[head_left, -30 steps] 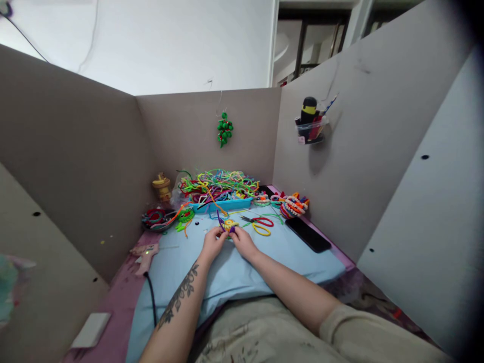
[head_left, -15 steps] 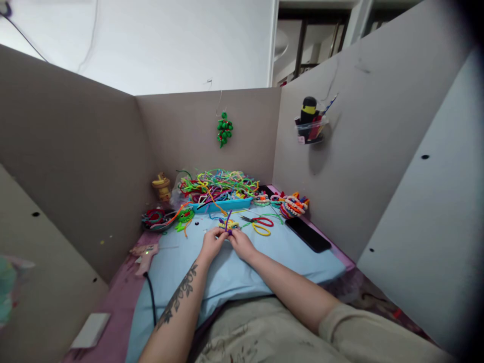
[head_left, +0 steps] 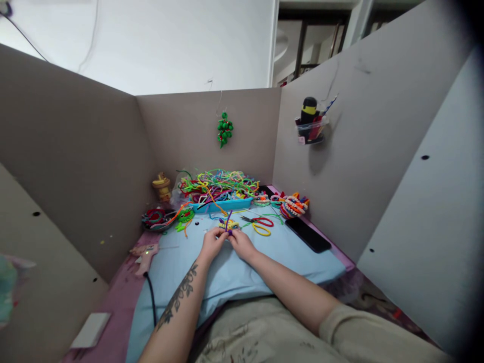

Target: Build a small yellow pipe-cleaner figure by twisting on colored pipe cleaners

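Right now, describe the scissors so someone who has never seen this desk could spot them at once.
Start at the light blue cloth covering the desk and find the blue tray of tangled cords at its far edge. Just in front of it, right of both hands, lie the scissors, the only thing with one red and one yellow loop handle.

text: none showing legibly | labels: none readable on the wall-mounted holder [head_left: 310, 132] or the black phone [head_left: 308, 235] | numbers: none | signs: none appearing on the partition walls [head_left: 75, 166]
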### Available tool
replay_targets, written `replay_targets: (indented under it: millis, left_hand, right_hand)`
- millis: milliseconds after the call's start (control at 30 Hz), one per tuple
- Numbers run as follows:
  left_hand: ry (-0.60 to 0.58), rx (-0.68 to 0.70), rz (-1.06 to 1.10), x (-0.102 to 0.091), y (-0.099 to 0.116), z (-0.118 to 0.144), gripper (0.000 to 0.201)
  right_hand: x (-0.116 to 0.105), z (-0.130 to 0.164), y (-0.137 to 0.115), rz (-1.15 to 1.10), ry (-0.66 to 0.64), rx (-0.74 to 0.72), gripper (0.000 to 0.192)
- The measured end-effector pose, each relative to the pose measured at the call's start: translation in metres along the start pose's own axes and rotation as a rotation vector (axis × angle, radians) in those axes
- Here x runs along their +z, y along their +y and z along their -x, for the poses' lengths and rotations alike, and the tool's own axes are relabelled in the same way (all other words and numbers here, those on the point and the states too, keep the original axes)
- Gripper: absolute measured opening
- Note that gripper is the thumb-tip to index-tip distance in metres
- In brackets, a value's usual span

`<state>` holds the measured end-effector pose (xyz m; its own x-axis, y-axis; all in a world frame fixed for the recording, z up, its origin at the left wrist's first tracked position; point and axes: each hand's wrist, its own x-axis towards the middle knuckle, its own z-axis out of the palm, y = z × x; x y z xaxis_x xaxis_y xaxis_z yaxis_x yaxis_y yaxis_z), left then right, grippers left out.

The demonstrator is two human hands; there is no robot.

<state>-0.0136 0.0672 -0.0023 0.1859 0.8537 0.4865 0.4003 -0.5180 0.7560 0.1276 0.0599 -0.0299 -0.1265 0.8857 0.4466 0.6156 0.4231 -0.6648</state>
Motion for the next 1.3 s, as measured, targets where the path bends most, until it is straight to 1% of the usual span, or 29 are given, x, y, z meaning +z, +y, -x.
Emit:
replay_targets:
  millis: [333,633,733,867,1067,1167,1300]
  left_hand:
    - [-0.015,0.054,-0.048,0.000,0.000,0.000,0.015]
    - [-0.018,0.073,-0.041,0.000,0.003,0.002,0.017]
    - [-0.027,0.074,-0.025,0.000,0.005,0.002,0.017]
    - [-0.014,0.038,0.019,-0.001,0.006,0.001,0.017]
    - [0.019,-0.075,0.162,-0.001,0.000,-0.002,0.020]
    - [0.016,-0.107,0.218,-0.001,-0.003,-0.003,0.022]
    - [0.014,-0.118,0.237,-0.002,-0.005,-0.003,0.025]
  right_hand:
    - [0.002,0.000,0.002,0.106,-0.053,-0.028,0.016]
    - [0.002,0.003,-0.002,0.059,-0.056,-0.063,0.017]
    - [0.001,0.003,-0.003,0.020,-0.040,-0.071,0.018]
    - [0.000,0.002,-0.002,-0.038,-0.024,-0.053,0.015]
    - [0.001,0.002,-0.002,-0.084,-0.014,-0.054,0.014]
    - [0.000,0.002,-0.003,-0.096,0.009,-0.051,0.017]
    - [-0.003,0.002,-0.004,-0.148,0.067,-0.018,0.018]
